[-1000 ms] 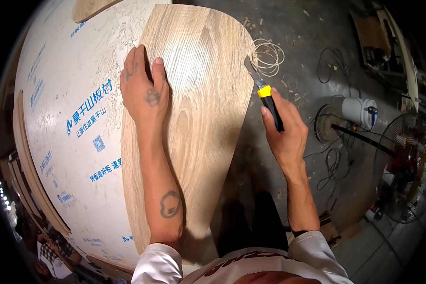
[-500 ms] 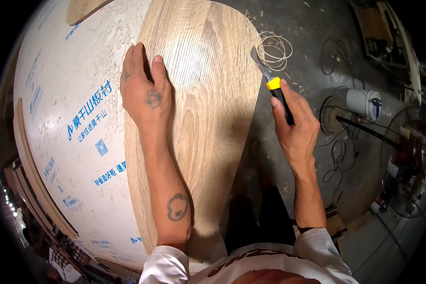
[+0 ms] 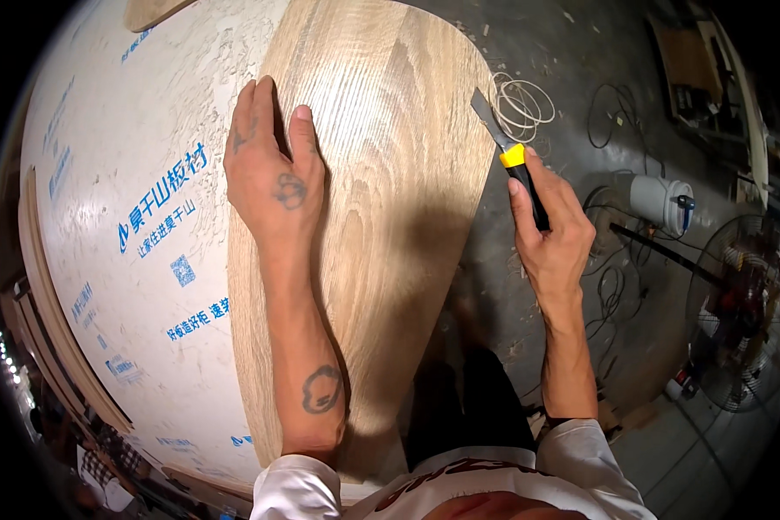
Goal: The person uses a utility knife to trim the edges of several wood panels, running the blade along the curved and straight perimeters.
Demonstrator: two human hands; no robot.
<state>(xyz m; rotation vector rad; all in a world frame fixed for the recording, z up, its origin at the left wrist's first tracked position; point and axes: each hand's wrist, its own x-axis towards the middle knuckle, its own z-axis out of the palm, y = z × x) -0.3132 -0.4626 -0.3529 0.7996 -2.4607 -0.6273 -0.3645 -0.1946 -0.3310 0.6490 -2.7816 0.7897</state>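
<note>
Head view: one wood-grain board (image 3: pixel 399 130), rounded at the far right, lying on a white, blue-printed counter (image 3: pixel 178 82); the person's left hand (image 3: pixel 273 191), grip released, laid on the board toward its left edge; right hand (image 3: pixel 553 224), grip grasping a bladed tool (image 3: pixel 513 156) by its black-and-yellow handle, blade at the board's right edge; pale curled strip (image 3: pixel 523 139), just beside that edge; white bucket (image 3: pixel 657 204), on the floor (image 3: pixel 594 52), right

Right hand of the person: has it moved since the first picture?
Yes: the right hand has moved rightward in view, nearer to the white bucket.
</note>
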